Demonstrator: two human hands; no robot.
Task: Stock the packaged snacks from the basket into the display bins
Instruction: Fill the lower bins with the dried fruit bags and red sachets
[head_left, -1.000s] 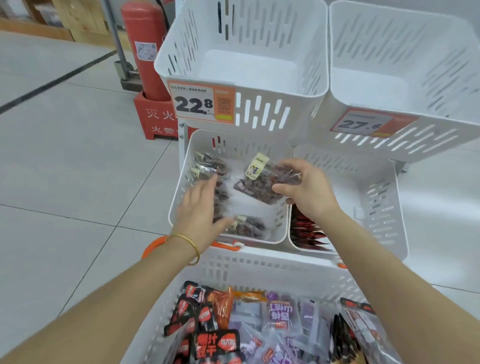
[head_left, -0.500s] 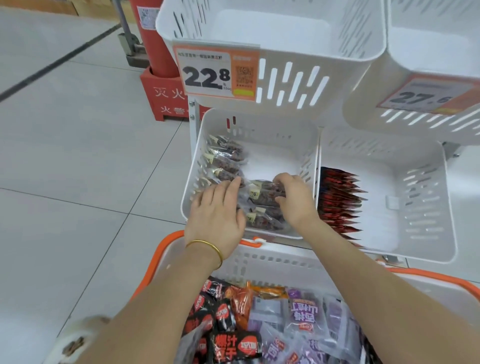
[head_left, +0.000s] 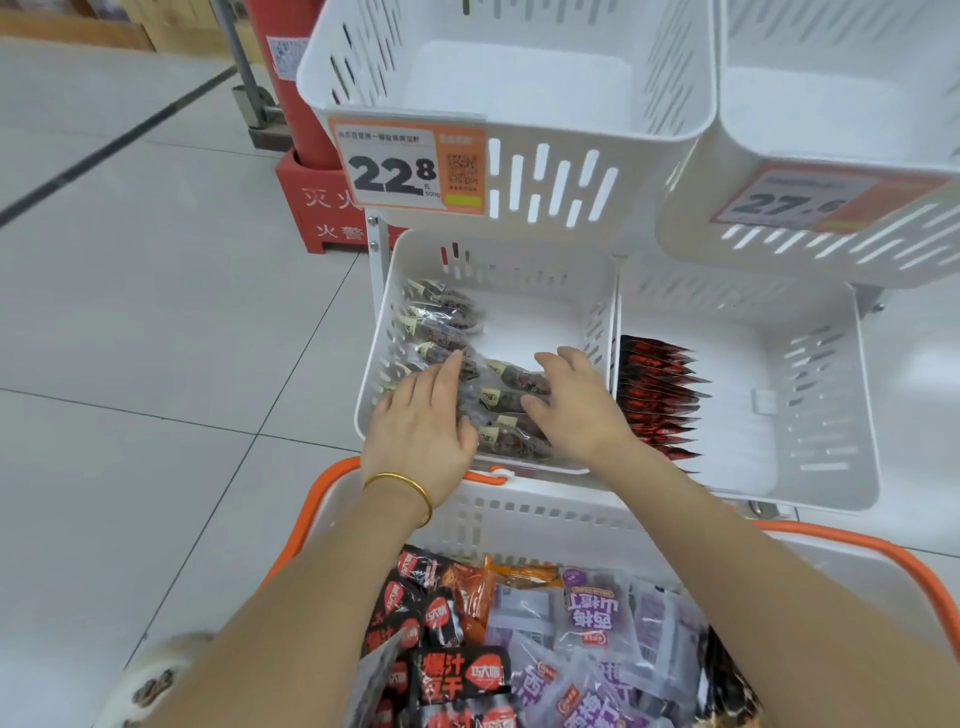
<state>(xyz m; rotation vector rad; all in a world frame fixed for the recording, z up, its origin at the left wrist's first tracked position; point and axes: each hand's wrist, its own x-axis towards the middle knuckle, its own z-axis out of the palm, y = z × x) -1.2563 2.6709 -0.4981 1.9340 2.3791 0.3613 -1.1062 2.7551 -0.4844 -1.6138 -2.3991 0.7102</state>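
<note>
Snack packets (head_left: 511, 397) lay in the lower-left bin (head_left: 383, 322); left grip (head_left: 421, 423) and right grip (head_left: 576, 410) rested on them, fingers straight, clasping nothing.

- Bright, even light from overhead; faint, soft shadows only.
- Pale sheen over the floor (head_left: 130, 312) tiles, small glints on the clear packets (head_left: 441, 325).
- Strong wide-angle bending toward the edges, plain in the bowed rims of the upper bins (head_left: 597, 132).
- Softness and smear on the right price tag (head_left: 795, 200) and along the bottom edge.
</note>
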